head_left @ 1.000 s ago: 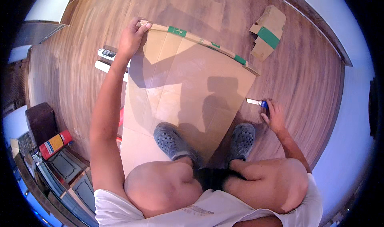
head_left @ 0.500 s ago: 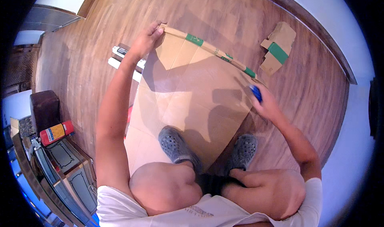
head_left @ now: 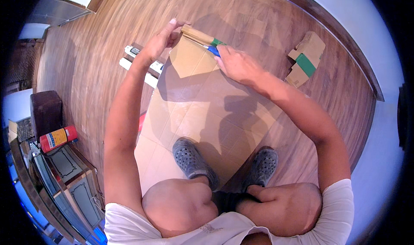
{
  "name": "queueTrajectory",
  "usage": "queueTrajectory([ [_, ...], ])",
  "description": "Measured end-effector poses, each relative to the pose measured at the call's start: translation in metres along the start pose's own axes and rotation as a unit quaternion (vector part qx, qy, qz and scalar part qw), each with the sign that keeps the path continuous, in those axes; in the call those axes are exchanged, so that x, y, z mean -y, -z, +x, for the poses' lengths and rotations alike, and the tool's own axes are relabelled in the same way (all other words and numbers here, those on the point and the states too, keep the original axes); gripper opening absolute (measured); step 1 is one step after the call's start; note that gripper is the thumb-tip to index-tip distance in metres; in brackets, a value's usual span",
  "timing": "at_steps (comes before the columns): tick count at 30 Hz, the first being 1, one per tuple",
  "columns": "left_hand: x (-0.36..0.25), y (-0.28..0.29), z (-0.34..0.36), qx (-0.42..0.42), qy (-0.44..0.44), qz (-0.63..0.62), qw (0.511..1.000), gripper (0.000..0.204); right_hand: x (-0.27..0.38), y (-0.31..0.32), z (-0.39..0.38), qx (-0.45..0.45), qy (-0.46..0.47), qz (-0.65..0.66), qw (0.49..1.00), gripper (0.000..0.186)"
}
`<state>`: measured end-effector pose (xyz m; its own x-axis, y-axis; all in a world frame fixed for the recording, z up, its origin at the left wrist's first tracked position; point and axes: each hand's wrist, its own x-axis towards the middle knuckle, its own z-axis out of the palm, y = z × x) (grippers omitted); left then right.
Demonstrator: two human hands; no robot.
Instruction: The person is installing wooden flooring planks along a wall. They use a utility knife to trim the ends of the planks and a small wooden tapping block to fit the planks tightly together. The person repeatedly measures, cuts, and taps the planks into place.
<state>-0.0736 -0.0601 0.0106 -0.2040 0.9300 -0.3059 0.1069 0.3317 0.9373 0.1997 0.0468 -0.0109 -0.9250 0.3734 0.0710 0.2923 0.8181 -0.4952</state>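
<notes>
A large creased cardboard sheet (head_left: 185,111) lies on the floor under my feet, its far edge folded into a narrow strip with green printing. At its far left corner, my left hand (head_left: 166,39) curls its fingers around the edge, with the thumb raised off the surface. Some of those fingers are hidden behind the corner. My right hand (head_left: 241,66) is closed around a blue-handled knife (head_left: 213,50). Its thin blade points left along the folded strip, close to my left hand.
White boxes or tubes (head_left: 126,64) lie left of the sheet. A torn cardboard piece (head_left: 307,59) with a green band rests at the right. My grey clogs (head_left: 192,158) stand on and beside the sheet. A red fire extinguisher (head_left: 58,138) and a brown stool (head_left: 45,113) are at the left.
My right hand has swung from the sheet's right corner to the upper left, bringing the knife along the folded edge. My left thumb has lifted from the corner.
</notes>
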Motion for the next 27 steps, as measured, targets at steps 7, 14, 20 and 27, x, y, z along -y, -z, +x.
queueTrajectory([
  [7, -0.006, -0.003, -0.004, -0.032, 0.006, 0.066, 0.997, 0.07, 0.01, -0.004, 0.018, 0.014, -0.031, -0.015, 0.999, 0.031],
  [14, -0.005, -0.029, -0.003, -0.158, -0.04, 0.197, 0.967, 0.044, 0.02, -0.003, 0.027, -0.014, -0.012, -0.013, 1.0, 0.027],
  [20, 0.006, -0.037, 0.0, -0.213, -0.069, 0.228, 0.948, 0.037, 0.034, -0.007, 0.04, -0.023, 0.004, -0.045, 0.999, 0.02],
  [27, 0.004, -0.057, 0.002, -0.28, -0.078, 0.243, 0.925, 0.033, 0.045, -0.022, 0.056, -0.057, 0.013, -0.107, 0.993, 0.021],
])
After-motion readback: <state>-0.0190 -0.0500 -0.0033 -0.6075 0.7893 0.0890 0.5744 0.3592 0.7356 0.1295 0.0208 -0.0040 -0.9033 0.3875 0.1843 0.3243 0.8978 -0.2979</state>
